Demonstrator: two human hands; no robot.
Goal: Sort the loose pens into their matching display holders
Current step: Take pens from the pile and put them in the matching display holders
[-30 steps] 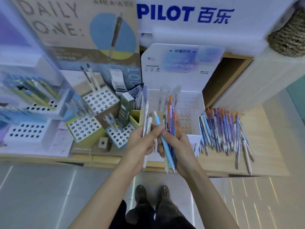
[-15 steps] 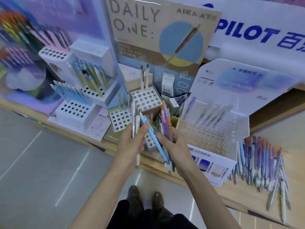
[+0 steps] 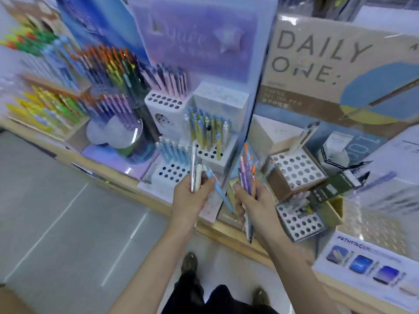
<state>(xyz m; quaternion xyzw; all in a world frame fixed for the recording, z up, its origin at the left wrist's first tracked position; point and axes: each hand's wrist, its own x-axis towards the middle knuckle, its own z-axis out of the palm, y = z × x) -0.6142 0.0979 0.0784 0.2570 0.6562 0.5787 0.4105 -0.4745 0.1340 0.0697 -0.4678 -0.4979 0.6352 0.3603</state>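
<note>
My left hand (image 3: 190,196) grips two pale pens (image 3: 195,171) upright and pinches the top of a light blue pen (image 3: 218,191) that slants down to the right. My right hand (image 3: 251,200) holds a bunch of purple, orange and blue pens (image 3: 247,173), tips sticking out below my palm. Just beyond my left hand stands a white holder (image 3: 172,173) with a row of light blue pens (image 3: 172,150) and open holes. Behind it sits a second white holder (image 3: 210,155) of yellow-and-blue pens.
A brown holder (image 3: 292,171) with white perforated top stands right of my right hand, and a grey-topped one (image 3: 299,220) lies nearer. Colourful pen racks (image 3: 68,87) fill the left. A Pathfinder display box (image 3: 374,264) sits at the lower right. The shelf edge (image 3: 158,205) runs diagonally.
The view has swung left along the shelf, leaving the loose pen pile out of sight. My hands have parted; the light blue pen is now only in my left hand.
</note>
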